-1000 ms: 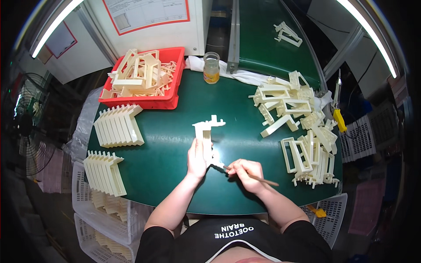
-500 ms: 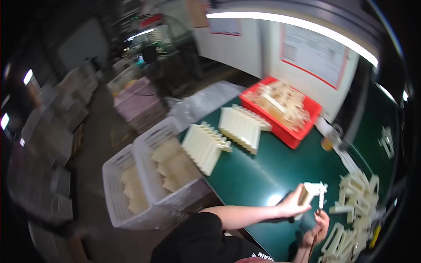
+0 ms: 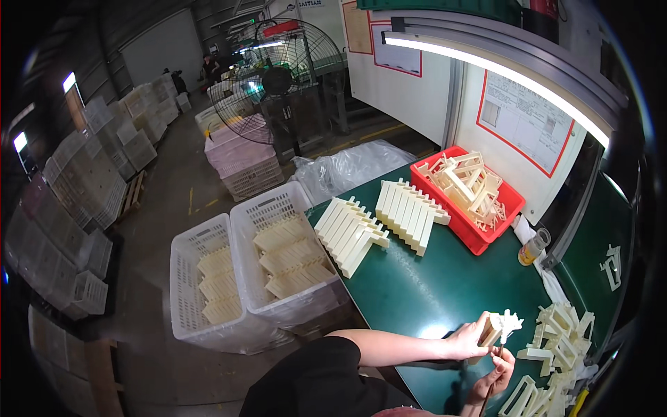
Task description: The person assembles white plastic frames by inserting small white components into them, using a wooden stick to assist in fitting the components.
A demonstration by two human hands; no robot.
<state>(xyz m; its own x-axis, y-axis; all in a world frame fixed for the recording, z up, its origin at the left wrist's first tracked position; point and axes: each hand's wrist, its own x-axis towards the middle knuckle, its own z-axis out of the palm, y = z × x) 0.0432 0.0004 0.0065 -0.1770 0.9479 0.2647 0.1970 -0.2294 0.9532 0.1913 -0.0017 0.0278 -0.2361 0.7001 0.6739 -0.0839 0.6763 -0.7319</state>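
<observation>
My left hand (image 3: 467,340) is closed around a cream plastic part (image 3: 493,328), held up over the green tabletop. A jagged white end of the part points away from the fingers. Just below it, my right hand (image 3: 495,375) pinches a thin brown stick-like tool (image 3: 488,397). Its upper end meets or passes near the part's underside; contact is hard to tell. On the right lies a loose heap of similar cream parts (image 3: 559,340). Two neat rows of cream parts, the nearer row (image 3: 351,233) and the farther row (image 3: 411,212), lie along the table's far left side.
A red bin (image 3: 479,240) full of cream parts stands at the table's back, near a small jar (image 3: 533,248). Left of the table are two white crates (image 3: 236,278) of stacked parts. Beyond them stand a floor fan (image 3: 278,80) and plastic sheeting (image 3: 354,163). A lamp (image 3: 500,73) hangs overhead.
The view has swung left and up, so the table and crates sit farther right and lower. Both hands stay close together, with the part turned slightly and the same tool still held.
</observation>
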